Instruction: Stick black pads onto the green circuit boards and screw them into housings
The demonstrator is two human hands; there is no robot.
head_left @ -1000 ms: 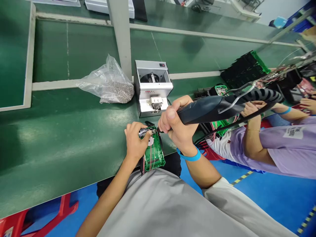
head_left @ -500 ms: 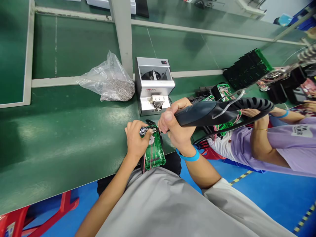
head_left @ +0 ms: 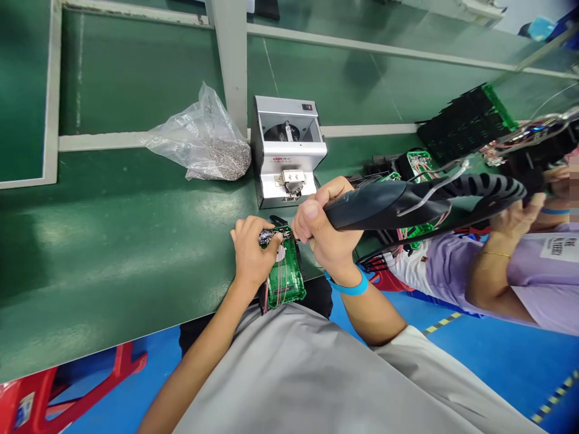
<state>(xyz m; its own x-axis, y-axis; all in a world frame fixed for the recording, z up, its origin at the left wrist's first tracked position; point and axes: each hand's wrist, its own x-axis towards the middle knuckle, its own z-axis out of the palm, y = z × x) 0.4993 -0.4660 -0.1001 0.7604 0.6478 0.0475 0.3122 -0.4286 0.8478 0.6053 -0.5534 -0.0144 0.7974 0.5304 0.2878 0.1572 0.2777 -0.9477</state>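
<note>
A green circuit board assembly with thin wires lies at the near edge of the green bench. My left hand presses on its far end, fingers over a small metal part. My right hand is wrapped around the grip of a dark electric screwdriver, whose tip points down at the board just right of my left fingers. A coiled black cable runs off the tool's back end to the right.
A grey screw feeder box stands just behind the board. A clear plastic bag of small screws lies to its left. More green boards and black trays sit at right, where a person in purple works. An upright post stands behind the feeder.
My hands and the screwdriver stay on the board; the view has shifted slightly. The person at right has lifted a hand higher.
</note>
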